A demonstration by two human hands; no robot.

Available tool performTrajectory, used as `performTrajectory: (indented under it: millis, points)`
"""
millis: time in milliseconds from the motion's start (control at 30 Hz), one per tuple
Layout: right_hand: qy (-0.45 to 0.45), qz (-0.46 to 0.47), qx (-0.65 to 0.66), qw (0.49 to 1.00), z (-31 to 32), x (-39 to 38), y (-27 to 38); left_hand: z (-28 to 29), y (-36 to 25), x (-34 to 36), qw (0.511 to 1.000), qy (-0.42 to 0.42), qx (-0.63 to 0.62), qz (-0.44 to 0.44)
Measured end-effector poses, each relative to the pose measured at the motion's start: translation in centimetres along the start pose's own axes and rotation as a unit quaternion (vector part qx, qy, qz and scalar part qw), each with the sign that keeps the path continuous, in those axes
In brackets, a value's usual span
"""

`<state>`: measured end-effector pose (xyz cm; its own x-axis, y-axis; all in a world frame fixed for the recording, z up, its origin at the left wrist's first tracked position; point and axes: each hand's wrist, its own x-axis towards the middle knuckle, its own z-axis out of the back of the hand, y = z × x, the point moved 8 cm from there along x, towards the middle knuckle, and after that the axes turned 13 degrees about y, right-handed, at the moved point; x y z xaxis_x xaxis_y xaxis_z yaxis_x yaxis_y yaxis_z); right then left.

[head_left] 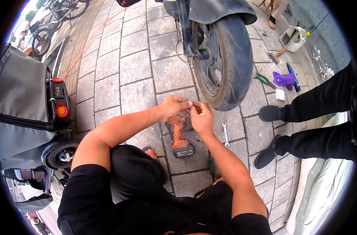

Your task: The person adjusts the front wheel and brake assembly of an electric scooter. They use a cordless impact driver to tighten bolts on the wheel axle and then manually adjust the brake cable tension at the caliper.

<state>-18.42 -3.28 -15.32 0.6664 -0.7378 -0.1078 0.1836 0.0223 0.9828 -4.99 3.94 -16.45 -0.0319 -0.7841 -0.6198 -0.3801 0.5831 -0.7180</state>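
My left hand (173, 109) and my right hand (202, 119) meet fingertip to fingertip in front of the scooter's tyre (239, 74). Both sets of fingers are pinched together; anything between them is too small to make out. Beneath my left hand is an orange cordless power tool (179, 141) with a black battery, its top end hidden by that hand. To the right of my right forearm, an open-end wrench (225, 135) lies on the paving. The raised-looking fork and axle nut (202, 54) show at the wheel's left side.
Green-handled pliers (265, 80), a purple cloth (284, 80), a blue tube (293, 76) and a hammer (278, 54) lie at the right, near a cut white jug (294, 39). Another person's black shoes (267, 152) stand close by. A parked grey-covered scooter (22, 94) is at the left.
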Motion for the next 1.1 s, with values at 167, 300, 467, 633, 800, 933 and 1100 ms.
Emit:
performTrajectory:
  millis: [167, 300, 467, 633, 800, 933, 1100]
  points:
    - [0.025, -0.032, 0.024, 0.999, -1.2, 1.1, -1.0, 1.2, -0.4, 0.0, 0.999, -0.012, 0.0, -0.043]
    - [0.02, -0.036, 0.058, 0.997, -1.3, 2.0, 0.0, 1.0, -1.7, -0.1, 0.999, 0.004, -0.016, -0.05]
    - [0.045, -0.055, 0.091, 0.993, -1.3, 1.8, -0.9, 1.9, -6.3, -1.3, 0.989, -0.015, 0.025, -0.144]
    - [0.118, -0.154, 0.053, 0.98, 1.2, -0.7, -7.2, 2.2, -16.2, -5.1, 0.909, -0.142, 0.161, -0.357]
    - [0.097, -0.18, 0.037, 0.978, 3.1, -1.6, -9.5, 0.7, -19.0, -6.5, 0.869, -0.176, 0.266, -0.379]
    - [0.096, -0.186, 0.04, 0.977, 3.6, -1.3, -9.3, 1.6, -18.6, -6.0, 0.865, -0.195, 0.306, -0.346]
    - [0.074, -0.203, 0.066, 0.974, 4.5, -1.0, -11.0, 0.8, -19.3, -6.4, 0.817, -0.183, 0.377, -0.395]
